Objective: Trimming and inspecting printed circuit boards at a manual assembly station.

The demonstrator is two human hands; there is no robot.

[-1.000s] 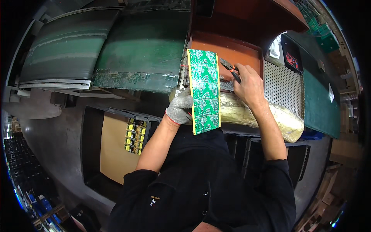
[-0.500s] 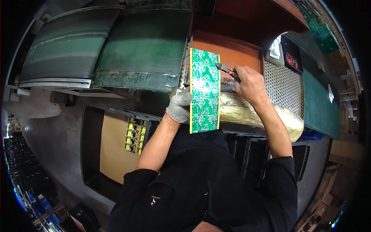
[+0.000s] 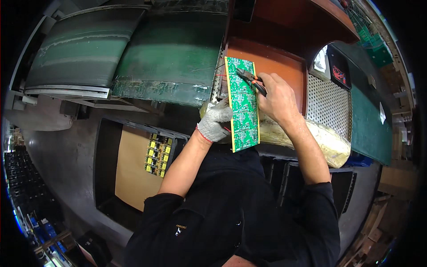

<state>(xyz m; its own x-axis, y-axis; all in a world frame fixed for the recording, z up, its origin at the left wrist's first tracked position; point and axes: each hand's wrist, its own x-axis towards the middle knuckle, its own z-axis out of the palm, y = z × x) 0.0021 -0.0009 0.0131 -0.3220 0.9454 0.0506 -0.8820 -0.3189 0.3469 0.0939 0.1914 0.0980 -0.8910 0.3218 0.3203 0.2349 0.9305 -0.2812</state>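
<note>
A long green circuit board panel [image 3: 243,102] with yellow edge strips is held up in front of me, its soldered face toward me. My left hand [image 3: 215,120], in a grey knit glove with a red cuff, grips its left edge; the fingers behind the board are hidden. My bare right hand [image 3: 279,99] is closed round a pair of cutting pliers [image 3: 252,80] with dark and orange handles. The pliers' tip lies over the upper part of the board; whether it touches is unclear. Red and dark wires [image 3: 221,74] stick out past the board's upper left edge.
A black crate [image 3: 106,164] at lower left holds a cardboard sheet and another board with yellow components [image 3: 158,155]. Ahead are a green conveyor belt [image 3: 169,55] and an orange-brown tray [image 3: 278,62]. A perforated metal plate [image 3: 331,104] and a black box of red pieces [image 3: 339,71] lie right.
The pliers' tip has moved left, from the board's right edge to over its upper face. The board has shifted slightly right and turned a little, with my left hand still on it.
</note>
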